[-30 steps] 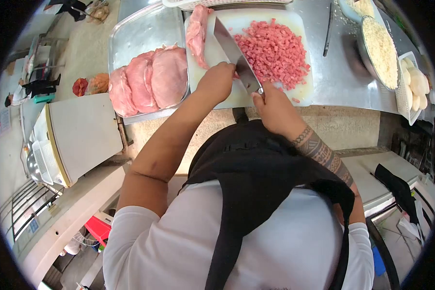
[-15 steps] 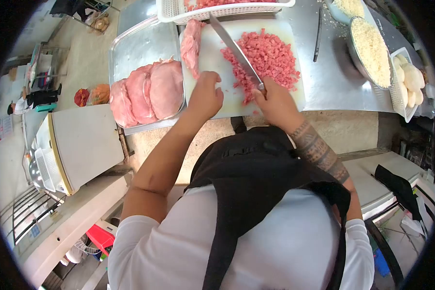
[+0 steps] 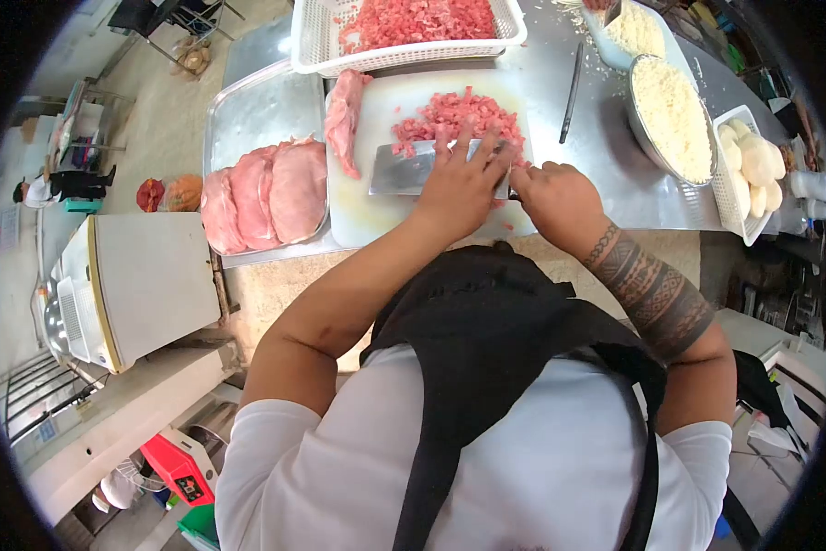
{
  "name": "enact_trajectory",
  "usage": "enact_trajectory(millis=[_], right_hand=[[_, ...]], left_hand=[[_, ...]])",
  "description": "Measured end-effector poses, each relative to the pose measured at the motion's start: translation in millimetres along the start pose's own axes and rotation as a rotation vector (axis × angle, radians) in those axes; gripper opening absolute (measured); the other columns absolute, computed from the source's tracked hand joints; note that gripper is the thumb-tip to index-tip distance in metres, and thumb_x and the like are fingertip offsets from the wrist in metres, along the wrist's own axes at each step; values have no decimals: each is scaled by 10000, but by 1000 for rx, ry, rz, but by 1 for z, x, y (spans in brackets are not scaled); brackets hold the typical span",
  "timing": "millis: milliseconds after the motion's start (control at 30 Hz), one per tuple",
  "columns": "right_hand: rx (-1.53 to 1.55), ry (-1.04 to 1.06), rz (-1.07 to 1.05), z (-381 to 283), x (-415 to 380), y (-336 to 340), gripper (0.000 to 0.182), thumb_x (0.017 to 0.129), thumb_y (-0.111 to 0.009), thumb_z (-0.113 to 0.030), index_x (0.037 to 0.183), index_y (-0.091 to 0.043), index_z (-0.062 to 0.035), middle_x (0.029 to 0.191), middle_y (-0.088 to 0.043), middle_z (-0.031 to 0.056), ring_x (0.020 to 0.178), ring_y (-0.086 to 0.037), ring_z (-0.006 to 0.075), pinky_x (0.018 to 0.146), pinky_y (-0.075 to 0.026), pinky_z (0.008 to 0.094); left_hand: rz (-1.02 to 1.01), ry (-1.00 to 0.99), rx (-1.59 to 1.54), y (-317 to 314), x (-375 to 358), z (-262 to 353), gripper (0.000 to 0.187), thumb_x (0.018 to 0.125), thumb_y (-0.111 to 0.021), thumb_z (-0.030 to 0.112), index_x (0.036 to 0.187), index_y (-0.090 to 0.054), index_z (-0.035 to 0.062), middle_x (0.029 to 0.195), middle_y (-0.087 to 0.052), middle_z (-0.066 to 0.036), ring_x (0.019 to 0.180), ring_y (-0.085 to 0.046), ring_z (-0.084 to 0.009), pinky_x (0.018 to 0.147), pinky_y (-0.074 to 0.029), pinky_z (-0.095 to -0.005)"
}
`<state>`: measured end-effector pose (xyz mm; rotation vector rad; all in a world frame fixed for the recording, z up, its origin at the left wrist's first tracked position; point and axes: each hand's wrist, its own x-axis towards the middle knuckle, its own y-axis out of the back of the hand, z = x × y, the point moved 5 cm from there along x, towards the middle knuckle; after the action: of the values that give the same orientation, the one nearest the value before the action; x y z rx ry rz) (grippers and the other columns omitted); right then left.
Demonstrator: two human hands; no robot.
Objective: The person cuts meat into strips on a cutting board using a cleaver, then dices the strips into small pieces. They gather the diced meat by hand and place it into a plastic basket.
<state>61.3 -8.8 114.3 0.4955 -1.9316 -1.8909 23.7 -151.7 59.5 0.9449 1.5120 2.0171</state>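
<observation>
On the white cutting board [image 3: 362, 216] lies a pile of diced red meat [image 3: 472, 112]. A wide knife blade [image 3: 399, 172] is flat at the pile's near edge. Over the blade and the near dice, my left hand [image 3: 459, 179] is spread with its fingers apart. My right hand [image 3: 560, 204] is closed round the knife's handle, which the fingers mostly hide. A long strip of pink meat [image 3: 344, 119] rests at the board's left side. Large raw slabs [image 3: 270, 193] fill the near part of a metal tray [image 3: 261, 101] to the left.
A white basket [image 3: 413, 60] of diced meat stands behind the board. To the right are a dark rod [image 3: 572, 92], a metal bowl of chopped pale food [image 3: 674, 119] and a basket of pale pieces [image 3: 752, 170]. A person [image 3: 41, 190] is far left.
The blade has turned from upright and slanting to flat across the board. My left hand has moved right onto it and spread. The dice pile is more compact and pushed back.
</observation>
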Motion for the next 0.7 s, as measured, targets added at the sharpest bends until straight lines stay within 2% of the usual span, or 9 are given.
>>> enact_trajectory(millis=[133,233,333,367,467,500,600,633,700], right_hand=[[9,41,32,32,-33,12,185,889,-623,-95,1074,-626,-85,803,-669,71,810,-685,286,732,-540,439],[53,-91,39,69,-68,15,375,861,-690,-122,1236,-666,-114,794,-665,88,793,-686,297,707,-540,467],[116,-285,-49,116,-90,0,446,865,-736,-168,1308,-687,-153,827,-703,115,804,-709,323,705,-553,492],[139,-359,-97,127,-93,-10,463,868,-750,-186,1327,-694,-166,845,-722,125,813,-720,333,707,-558,499],[315,-518,-75,149,-77,-39,395,901,-743,-230,1288,-727,-154,929,-767,154,866,-746,356,750,-576,504],[349,-551,-96,152,-63,-50,391,909,-719,-232,1286,-734,-130,993,-782,164,927,-756,359,800,-588,487],[568,-519,-51,140,-18,-78,414,900,-707,-230,1297,-727,-113,1004,-782,176,933,-755,377,846,-597,469],[610,-506,-65,128,-4,-81,409,900,-711,-244,1285,-733,-105,998,-785,167,929,-758,370,849,-598,466],[598,-479,-87,95,13,-71,394,898,-730,-257,1257,-744,-93,979,-786,154,906,-763,350,831,-600,446]], left_hand=[[-74,125,41,-19,1,-23,834,874,-765,346,1590,-438,70,1648,-410,-206,1579,-256,-488,1261,-141,-715],[-196,200,146,-37,-9,-65,960,899,-743,500,1649,-341,58,1668,-388,-211,1588,-233,-499,1276,-146,-681],[-60,305,-292,-52,-18,-112,982,944,-704,551,1679,-278,58,1699,-342,-220,1596,-215,-496,1295,-142,-632],[-39,360,-305,-53,-19,-126,932,995,-665,531,1667,-282,11,1703,-327,-251,1598,-225,-485,1304,-135,-599],[165,588,-557,-93,-19,-168,909,1016,-640,533,1641,-314,-41,1682,-356,-277,1598,-256,-455,1305,-134,-594],[217,577,-552,-90,-12,-160,878,1038,-615,525,1615,-344,-79,1650,-400,-299,1594,-290,-422,1312,-155,-549],[75,558,-612,-83,2,-135,861,1042,-607,526,1610,-360,-73,1648,-403,-301,1593,-306,-396,1318,-175,-484],[65,579,-608,-74,1,-132,829,1039,-628,503,1592,-395,-70,1644,-411,-296,1577,-337,-397,1307,-231,-449],[182,588,-686,-70,-10,-140,816,1028,-653,487,1585,-414,-59,1639,-421,-291,1567,-354,-400,1292,-269,-465]])
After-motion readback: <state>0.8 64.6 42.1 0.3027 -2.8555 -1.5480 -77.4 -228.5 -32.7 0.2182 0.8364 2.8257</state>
